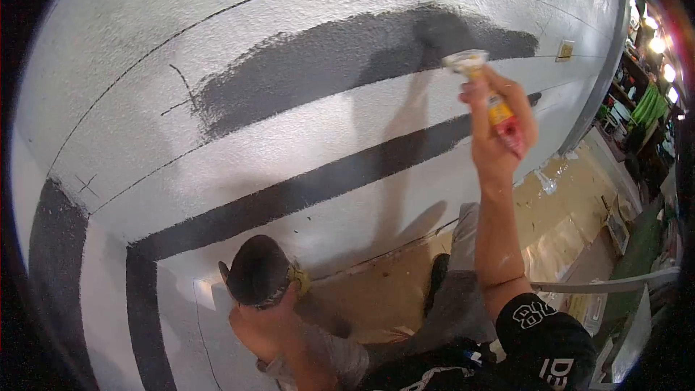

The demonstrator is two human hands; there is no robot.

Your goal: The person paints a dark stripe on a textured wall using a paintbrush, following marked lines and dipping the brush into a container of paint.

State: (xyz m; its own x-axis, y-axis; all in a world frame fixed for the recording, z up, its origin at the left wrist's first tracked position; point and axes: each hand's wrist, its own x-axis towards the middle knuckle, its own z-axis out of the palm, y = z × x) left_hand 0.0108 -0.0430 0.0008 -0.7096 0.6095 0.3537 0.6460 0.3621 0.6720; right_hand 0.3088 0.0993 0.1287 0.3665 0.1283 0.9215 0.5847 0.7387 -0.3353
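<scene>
A paintbrush with a red and yellow handle is gripped in my right hand, its pale, blurred bristle end close to the wall. Behind the brush lies a dark grey painted patch with rough edges, between thin drawn lines. Low in the view my left hand holds a round container with a dark inside and a yellowish patch on its side.
Dark painted bands cross the wall and turn down at the left. A wall outlet is at the right. Brown covering lies on the floor. Shelves with lights and a green cloth stand far right.
</scene>
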